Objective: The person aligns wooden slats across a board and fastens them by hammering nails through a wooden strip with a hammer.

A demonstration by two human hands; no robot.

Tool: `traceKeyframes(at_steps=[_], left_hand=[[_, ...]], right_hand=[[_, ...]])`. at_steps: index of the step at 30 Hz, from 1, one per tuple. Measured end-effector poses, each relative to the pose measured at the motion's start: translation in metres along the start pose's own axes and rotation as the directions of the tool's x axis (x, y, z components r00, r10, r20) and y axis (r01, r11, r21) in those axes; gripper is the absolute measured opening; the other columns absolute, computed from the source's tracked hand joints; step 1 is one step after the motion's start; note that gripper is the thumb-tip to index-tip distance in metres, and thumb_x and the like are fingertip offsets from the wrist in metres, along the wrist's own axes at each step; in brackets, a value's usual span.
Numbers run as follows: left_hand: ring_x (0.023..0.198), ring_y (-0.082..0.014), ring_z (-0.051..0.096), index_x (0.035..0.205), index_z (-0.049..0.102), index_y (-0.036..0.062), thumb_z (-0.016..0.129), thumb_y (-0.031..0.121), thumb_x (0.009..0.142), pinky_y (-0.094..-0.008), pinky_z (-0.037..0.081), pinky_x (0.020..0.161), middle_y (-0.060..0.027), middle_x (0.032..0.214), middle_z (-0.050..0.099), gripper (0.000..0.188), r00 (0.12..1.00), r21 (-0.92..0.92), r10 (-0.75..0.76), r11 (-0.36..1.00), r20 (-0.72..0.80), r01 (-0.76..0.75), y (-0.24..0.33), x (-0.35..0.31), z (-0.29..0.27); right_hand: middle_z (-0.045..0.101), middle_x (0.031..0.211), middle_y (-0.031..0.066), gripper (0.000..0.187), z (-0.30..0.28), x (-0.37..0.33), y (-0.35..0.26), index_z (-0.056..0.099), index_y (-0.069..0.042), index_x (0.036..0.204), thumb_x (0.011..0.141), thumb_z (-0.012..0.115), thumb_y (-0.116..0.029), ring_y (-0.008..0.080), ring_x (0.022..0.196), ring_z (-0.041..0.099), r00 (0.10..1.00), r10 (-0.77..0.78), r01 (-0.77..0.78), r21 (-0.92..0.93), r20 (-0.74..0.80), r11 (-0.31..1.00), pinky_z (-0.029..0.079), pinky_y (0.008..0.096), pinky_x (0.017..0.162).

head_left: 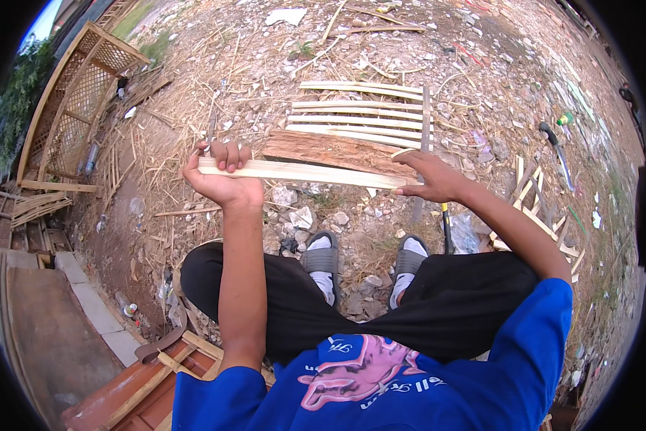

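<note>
1. Rubble-strewn ground [481, 93] surrounds you outdoors.
2. Your left hand [226, 183] grasps the pale strip [308, 171] by its left end.
3. Your right hand [438, 178] spans its other end; whether gripping, I can't tell.

Left hand [226, 189] curled palm-up; right hand [436, 178] spread, its grip unclear.
</note>
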State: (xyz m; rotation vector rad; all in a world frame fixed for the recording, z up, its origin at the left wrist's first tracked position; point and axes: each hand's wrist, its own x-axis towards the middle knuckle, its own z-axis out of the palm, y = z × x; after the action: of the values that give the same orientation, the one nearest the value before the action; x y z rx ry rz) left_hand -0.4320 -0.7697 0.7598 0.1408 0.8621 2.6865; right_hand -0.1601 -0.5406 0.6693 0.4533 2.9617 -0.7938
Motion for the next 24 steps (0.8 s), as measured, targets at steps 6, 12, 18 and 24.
traceKeyframes(at_steps=[6,12,18,24], left_hand=[[0.049,-0.0079,0.028,0.087,0.048,0.0155,0.045,0.032,0.089,-0.0248,0.025,0.050,0.0046,0.058,0.029,0.017,0.977,-0.205,-0.191,0.956,0.096,0.207,-0.001,0.009,-0.011],[0.083,-0.0218,0.054,0.095,0.055,0.0079,0.042,0.044,0.096,-0.0383,0.047,0.080,-0.0070,0.083,0.054,0.038,0.959,-0.259,-0.119,0.948,0.258,0.187,0.003,0.024,-0.024],[0.108,-0.0230,0.058,0.120,0.054,0.0086,0.043,0.041,0.104,-0.0409,0.047,0.100,-0.0079,0.113,0.059,0.037,0.980,0.038,-0.199,0.979,0.024,0.199,-0.011,0.009,-0.012],[0.111,-0.0215,0.057,0.119,0.051,0.0066,0.070,0.041,0.089,-0.0387,0.048,0.101,-0.0065,0.113,0.057,0.049,0.970,0.125,-0.236,0.962,-0.059,0.241,-0.031,0.010,-0.028]], right_hand=[[0.060,0.119,0.0249,0.064,0.012,0.019,-0.046,0.051,-0.005,0.133,0.088,0.067,-0.048,0.0398,0.114,0.057,0.983,-0.148,0.138,0.091,0.105,0.986,0.045,0.0467,0.098],[0.064,0.108,0.0237,0.055,-0.003,0.026,-0.052,0.057,0.000,0.127,0.086,0.073,-0.033,0.0373,0.102,0.062,0.999,-0.028,0.015,0.312,0.035,0.950,0.047,0.0413,0.089],[0.067,0.094,0.0094,0.051,-0.004,0.020,-0.044,0.060,-0.003,0.128,0.085,0.074,-0.027,0.0193,0.086,0.063,0.968,0.116,-0.230,0.601,0.223,0.766,0.048,0.0329,0.078],[0.063,0.074,0.0018,0.038,-0.003,0.014,-0.003,0.067,0.001,0.115,0.091,0.067,-0.028,0.0108,0.067,0.059,0.876,-0.032,-0.408,0.773,0.482,0.486,0.047,0.0257,0.066]])
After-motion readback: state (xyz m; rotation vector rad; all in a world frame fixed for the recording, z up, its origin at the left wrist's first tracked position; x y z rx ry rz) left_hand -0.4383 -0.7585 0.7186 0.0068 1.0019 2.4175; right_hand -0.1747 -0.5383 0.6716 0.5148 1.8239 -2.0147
